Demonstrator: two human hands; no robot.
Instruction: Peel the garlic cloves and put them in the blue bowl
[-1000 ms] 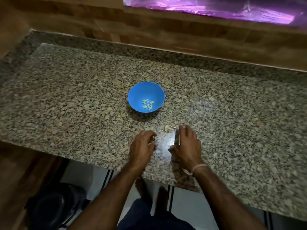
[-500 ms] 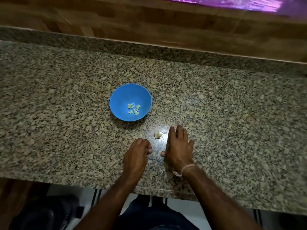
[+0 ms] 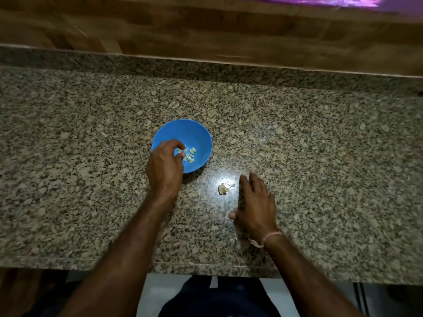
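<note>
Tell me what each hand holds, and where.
Right hand: nothing, flat on the countertop. Left hand, fingers curled over the blue bowl: cannot tell.

Granite ctr [image 3: 320, 156], wood wall [image 3: 206, 26] behind

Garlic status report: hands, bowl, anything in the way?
Left hand curled over bowl, grip unclear. Right hand flat on counter. Peeled cloves in bowl; garlic scrap beside right hand. Nothing blocking.

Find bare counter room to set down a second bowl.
Bare: counter right of the right hand; left of the blue bowl; behind the bowl to the back ledge. Crowded: bowl, left hand, garlic scrap and right hand.
</note>
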